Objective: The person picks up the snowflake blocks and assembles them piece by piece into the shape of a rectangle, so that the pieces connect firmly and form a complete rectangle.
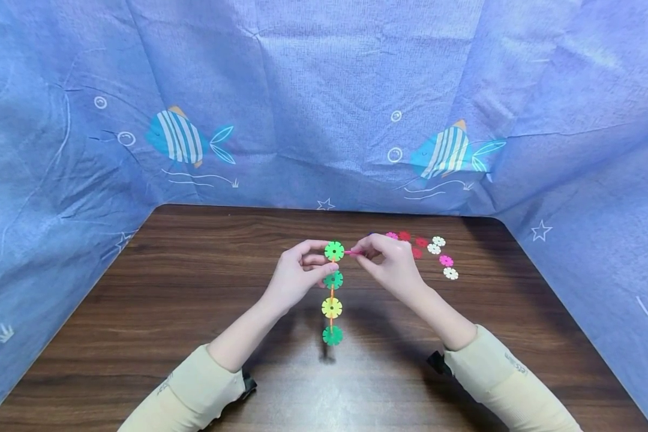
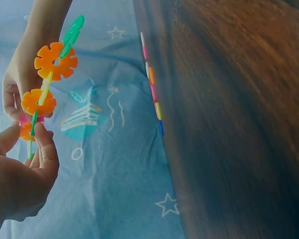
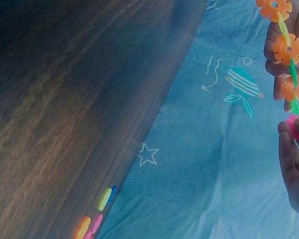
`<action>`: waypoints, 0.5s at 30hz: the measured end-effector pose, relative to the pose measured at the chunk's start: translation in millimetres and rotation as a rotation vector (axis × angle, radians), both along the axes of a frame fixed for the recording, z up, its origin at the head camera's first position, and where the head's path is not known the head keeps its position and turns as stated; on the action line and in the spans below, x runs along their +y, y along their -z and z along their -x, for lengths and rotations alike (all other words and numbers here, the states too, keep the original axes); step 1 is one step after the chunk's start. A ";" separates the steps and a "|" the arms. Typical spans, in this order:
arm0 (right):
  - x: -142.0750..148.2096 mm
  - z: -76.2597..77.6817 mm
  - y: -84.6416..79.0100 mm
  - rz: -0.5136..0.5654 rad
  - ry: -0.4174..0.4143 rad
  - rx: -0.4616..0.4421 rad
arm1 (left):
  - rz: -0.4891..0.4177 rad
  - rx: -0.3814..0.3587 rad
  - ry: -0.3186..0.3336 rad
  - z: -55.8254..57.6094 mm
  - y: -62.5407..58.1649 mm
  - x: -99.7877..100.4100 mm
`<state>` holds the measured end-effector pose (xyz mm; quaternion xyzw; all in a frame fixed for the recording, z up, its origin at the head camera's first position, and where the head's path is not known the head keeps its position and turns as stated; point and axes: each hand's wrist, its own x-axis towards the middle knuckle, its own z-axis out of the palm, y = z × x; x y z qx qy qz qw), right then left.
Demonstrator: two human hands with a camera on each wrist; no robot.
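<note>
Cloth (image 1: 324,90): blue, creased, printed with striped fish, bubbles and stars; hangs around the back and sides of the table.
Table (image 1: 194,270): dark brown wood grain, a bright reflection near the front.
Sleeves (image 1: 200,384): pale cream, ending below both wrists.
Chain (image 1: 332,308): notched discs joined edge to edge, green, orange and yellow, held up off the table between the hands; the green and yellow ones face the head view, the orange ones show edge-on.
Left hand (image 1: 297,273): pinches the chain near its upper end, thumb in front.
Right hand (image 1: 394,264): grasps a pink disc (image 1: 353,252) between thumb and fingers.
Loose discs (image 1: 446,261): white, red and pink among them, on the table beyond and beside the right hand.
Pink disc: meets the right side of the chain's top green disc; cannot tell whether it is slotted in.
</note>
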<state>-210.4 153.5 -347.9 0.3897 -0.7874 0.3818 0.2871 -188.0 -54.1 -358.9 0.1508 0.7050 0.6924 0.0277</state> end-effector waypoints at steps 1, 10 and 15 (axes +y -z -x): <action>-0.1 -0.4 -0.1 0.000 0.000 0.007 | -0.002 -0.002 -0.001 -0.2 -0.4 0.0; -0.1 -1.4 0.0 -0.005 0.025 0.058 | 0.013 0.006 -0.011 0.6 0.1 0.2; 0.0 -0.5 1.9 -0.011 0.002 0.066 | 0.001 0.004 -0.004 -0.5 -0.2 1.7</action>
